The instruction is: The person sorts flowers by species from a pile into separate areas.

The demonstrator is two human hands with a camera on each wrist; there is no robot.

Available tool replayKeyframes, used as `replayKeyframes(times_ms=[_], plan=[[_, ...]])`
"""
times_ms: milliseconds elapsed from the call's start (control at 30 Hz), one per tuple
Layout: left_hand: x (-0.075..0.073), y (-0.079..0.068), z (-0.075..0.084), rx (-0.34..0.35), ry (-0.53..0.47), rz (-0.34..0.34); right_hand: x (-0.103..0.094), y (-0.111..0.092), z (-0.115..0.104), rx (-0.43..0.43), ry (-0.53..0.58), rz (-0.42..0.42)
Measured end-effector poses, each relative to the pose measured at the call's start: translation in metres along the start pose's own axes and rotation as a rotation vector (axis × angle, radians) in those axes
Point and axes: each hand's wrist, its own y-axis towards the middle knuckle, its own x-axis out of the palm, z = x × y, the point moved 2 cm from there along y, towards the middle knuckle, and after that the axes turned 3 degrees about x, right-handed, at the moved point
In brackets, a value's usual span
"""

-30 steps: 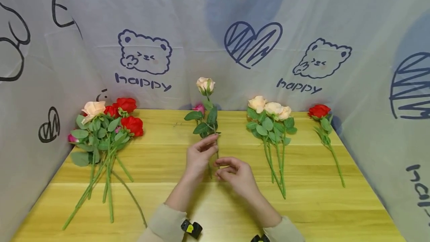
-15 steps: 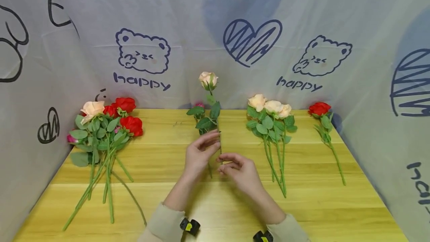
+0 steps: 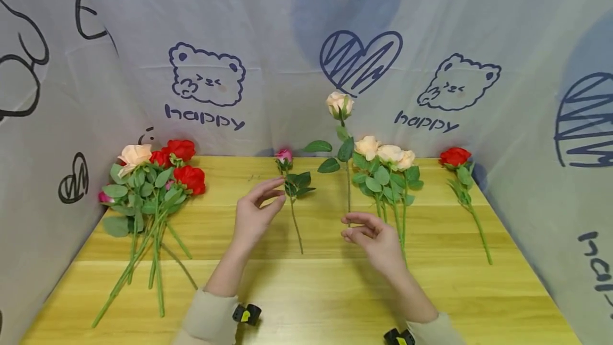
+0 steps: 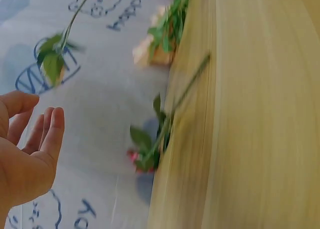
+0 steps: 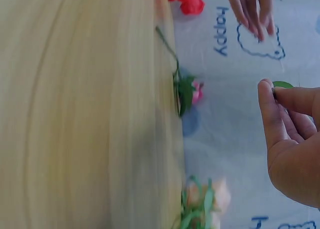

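Note:
Between thumb and fingers my right hand [image 3: 378,238] pinches the lower stem of a pale peach rose [image 3: 340,105], which stands upright above the table. My left hand [image 3: 256,214] is empty, its fingers loosely bent with a gap to the thumb, as the left wrist view also shows. Just right of the left hand, a pink rose [image 3: 284,156] lies on the table with its stem toward me. Right of the held rose lies a group of peach roses [image 3: 390,154], their stems partly hidden behind my right hand.
On the left of the wooden table [image 3: 306,302] lies a mixed pile of red roses [image 3: 190,179], a peach rose and pink blooms, stems crossing. A single red rose [image 3: 455,157] lies at the far right. A printed cloth [image 3: 282,41] hangs behind and at both sides.
My right hand has carried the peach rose right and slightly up. My left hand has let go of its stem and moved left, uncovering the pink rose.

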Motion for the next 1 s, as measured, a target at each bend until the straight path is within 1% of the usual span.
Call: replayKeyframes(times_ms=[133, 233, 367, 500, 600, 700, 833, 900, 1000], plan=[[-0.029, 0.001, 0.002, -0.022, 0.065, 0.037, -0.021, -0.005, 0.002, 0.031, -0.041, 0.036], [-0.053, 0.0, 0.004, -0.029, 0.115, 0.063, -0.037, -0.009, 0.004, 0.07, -0.088, 0.055], [-0.086, 0.0, 0.008, -0.028, 0.205, 0.077, -0.058, -0.012, 0.007, 0.11, -0.143, 0.073], [-0.12, -0.004, 0.014, -0.012, 0.309, 0.077, -0.078, -0.01, 0.014, 0.145, -0.17, 0.066], [-0.145, -0.007, 0.017, 0.012, 0.414, 0.08, -0.092, -0.008, 0.02, 0.161, -0.189, 0.06], [-0.169, -0.011, 0.018, 0.01, 0.512, 0.08, -0.102, -0.007, 0.025, 0.172, -0.203, 0.05], [-0.201, -0.016, 0.017, -0.034, 0.626, 0.058, -0.109, -0.005, 0.031, 0.22, -0.215, 0.024], [-0.215, -0.018, 0.016, -0.066, 0.692, 0.03, -0.111, -0.004, 0.033, 0.257, -0.225, 0.011], [-0.234, -0.02, 0.015, -0.101, 0.781, -0.032, -0.112, -0.003, 0.035, 0.305, -0.244, 0.002]])
